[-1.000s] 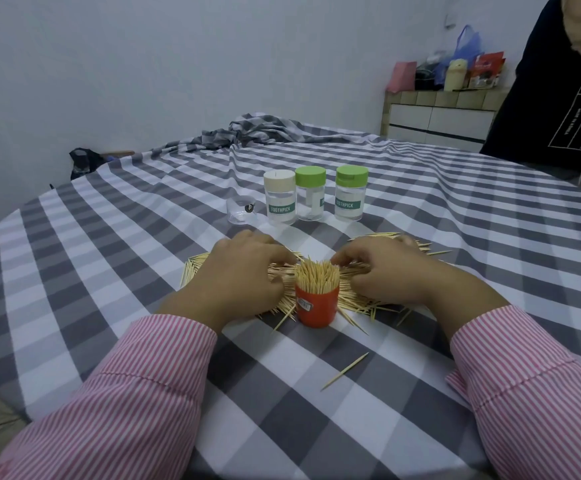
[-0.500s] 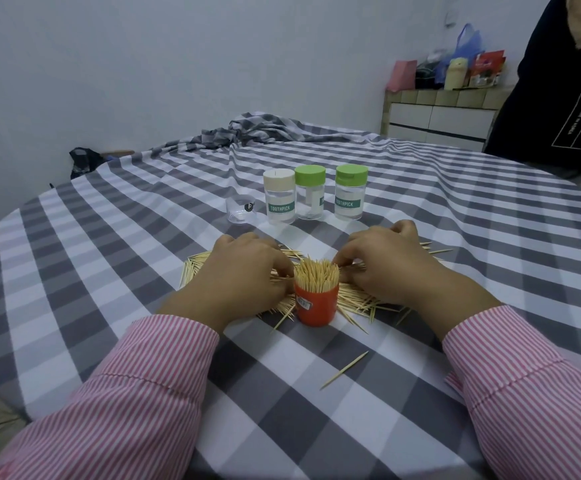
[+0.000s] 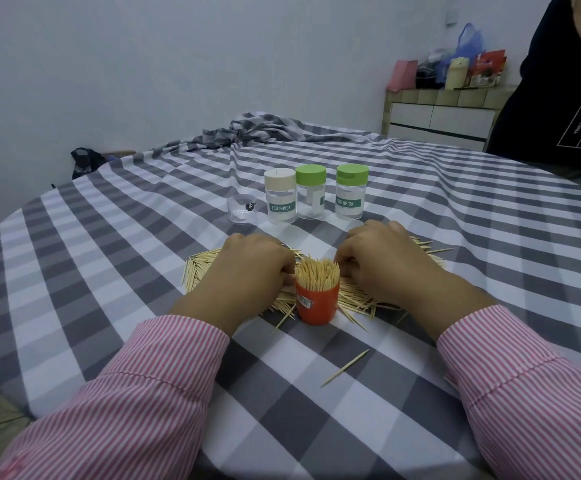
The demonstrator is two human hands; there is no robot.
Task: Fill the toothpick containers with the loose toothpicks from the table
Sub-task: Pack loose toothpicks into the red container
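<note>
Both hands – left [image 3: 247, 271], right [image 3: 382, 268] – curled over the toothpicks [image 3: 206, 268] by the cup [image 3: 316, 301] (grip hidden, can't tell). Light, slippery, snappable – pinch mid-length.

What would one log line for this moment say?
left hand: on toothpick pile | right hand: on pile | orange cup: packed full | three lidded jars: look empty

Checked-cloth table [image 3: 115, 258] bears loose toothpicks [image 3: 206, 263], containers [image 3: 316, 299].
</note>
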